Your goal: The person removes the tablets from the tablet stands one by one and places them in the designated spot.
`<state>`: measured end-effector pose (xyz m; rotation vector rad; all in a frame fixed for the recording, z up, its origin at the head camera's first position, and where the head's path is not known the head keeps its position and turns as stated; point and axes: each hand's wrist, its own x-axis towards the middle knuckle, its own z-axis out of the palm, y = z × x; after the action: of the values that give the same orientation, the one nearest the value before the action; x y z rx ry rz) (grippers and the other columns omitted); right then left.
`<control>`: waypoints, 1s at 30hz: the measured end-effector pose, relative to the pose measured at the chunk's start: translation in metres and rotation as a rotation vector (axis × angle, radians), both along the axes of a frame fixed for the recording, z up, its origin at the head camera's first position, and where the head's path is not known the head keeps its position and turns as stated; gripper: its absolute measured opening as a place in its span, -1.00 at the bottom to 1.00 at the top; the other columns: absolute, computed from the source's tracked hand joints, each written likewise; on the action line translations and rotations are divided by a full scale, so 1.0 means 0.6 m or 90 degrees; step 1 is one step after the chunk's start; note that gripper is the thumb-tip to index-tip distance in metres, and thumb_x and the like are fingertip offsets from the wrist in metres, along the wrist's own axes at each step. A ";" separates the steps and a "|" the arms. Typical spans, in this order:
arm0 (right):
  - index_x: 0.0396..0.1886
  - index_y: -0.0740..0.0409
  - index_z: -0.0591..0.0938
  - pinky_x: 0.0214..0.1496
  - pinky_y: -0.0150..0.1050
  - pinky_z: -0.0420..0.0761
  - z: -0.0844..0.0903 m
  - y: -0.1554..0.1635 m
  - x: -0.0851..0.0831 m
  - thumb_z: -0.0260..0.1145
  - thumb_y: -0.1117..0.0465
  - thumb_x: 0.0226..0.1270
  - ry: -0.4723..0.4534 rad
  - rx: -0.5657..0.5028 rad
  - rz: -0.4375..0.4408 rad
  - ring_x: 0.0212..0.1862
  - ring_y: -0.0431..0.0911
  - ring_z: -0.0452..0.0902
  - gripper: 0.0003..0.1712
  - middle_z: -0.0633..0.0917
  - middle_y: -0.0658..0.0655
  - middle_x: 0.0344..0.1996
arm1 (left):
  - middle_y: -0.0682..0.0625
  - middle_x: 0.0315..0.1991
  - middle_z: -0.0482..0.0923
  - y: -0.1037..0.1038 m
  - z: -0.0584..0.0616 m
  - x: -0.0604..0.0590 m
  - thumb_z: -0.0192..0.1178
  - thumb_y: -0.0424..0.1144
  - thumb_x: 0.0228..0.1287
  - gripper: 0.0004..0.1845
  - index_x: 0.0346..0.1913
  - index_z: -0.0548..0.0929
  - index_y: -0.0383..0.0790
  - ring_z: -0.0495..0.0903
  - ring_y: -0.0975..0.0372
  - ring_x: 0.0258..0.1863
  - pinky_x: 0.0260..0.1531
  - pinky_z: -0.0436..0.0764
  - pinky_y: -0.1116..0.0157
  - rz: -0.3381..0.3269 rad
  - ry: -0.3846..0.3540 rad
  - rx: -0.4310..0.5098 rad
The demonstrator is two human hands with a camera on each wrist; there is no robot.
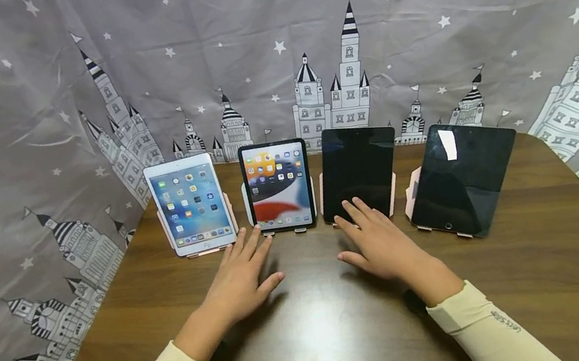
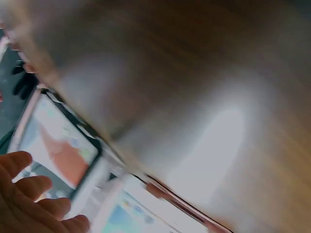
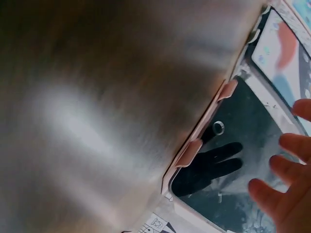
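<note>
Four tablets stand tilted back on small stands in a row. At the far left is a white tablet [image 1: 192, 205] with a lit home screen. Beside it a black-framed tablet [image 1: 278, 185] shows a lit screen too. A dark-screened tablet [image 1: 358, 169] comes third, and another dark tablet [image 1: 462, 178] leans at the right. My left hand [image 1: 242, 276] hovers with spread fingers in front of the two lit tablets, holding nothing. My right hand [image 1: 381, 241], fingers also spread, overlaps the lower part of the third tablet; its reflection shows in that dark screen in the right wrist view.
The stands include pink ones [image 1: 413, 192], with small lips under the tablets' lower edges. A brown wooden table [image 1: 313, 328] carries a bright glare patch. Behind and around it hangs a grey curtain [image 1: 222, 39] printed with castles and stars.
</note>
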<state>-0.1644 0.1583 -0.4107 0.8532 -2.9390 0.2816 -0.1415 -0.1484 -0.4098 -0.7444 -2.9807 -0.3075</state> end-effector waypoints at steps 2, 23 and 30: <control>0.45 0.19 0.36 0.43 0.21 0.15 0.002 0.005 -0.007 0.24 -0.21 0.40 0.020 0.002 0.032 0.53 0.21 -0.09 -0.19 0.17 0.31 0.50 | -0.20 0.54 0.03 -0.021 -0.002 -0.005 0.15 0.19 0.37 -0.22 0.48 0.30 -0.20 -0.08 -0.15 0.52 0.37 0.06 -0.23 -0.011 0.015 -0.008; 0.28 0.22 0.53 0.29 0.11 0.42 0.012 0.003 -0.087 0.25 -0.07 0.42 0.177 0.080 0.300 0.37 0.16 0.32 -0.40 0.50 0.28 0.29 | -0.24 0.37 0.37 -0.174 -0.009 -0.058 0.27 -0.11 0.32 -0.50 0.23 0.57 -0.32 0.29 -0.16 0.37 0.30 0.26 -0.19 -0.106 0.145 0.044; 0.26 0.20 0.54 0.23 0.05 0.48 0.021 -0.023 -0.112 0.28 -0.04 0.40 0.218 0.090 0.350 0.30 0.13 0.39 -0.43 0.54 0.23 0.24 | -0.30 0.26 0.47 -0.207 0.003 -0.076 0.32 -0.20 0.22 -0.54 0.13 0.62 -0.37 0.41 -0.21 0.26 0.22 0.35 -0.18 -0.135 0.244 0.065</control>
<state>-0.2319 0.1447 -0.3983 1.5464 -2.3854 -0.0501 -0.1874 -0.2728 -0.4083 -0.9830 -2.5151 -0.2866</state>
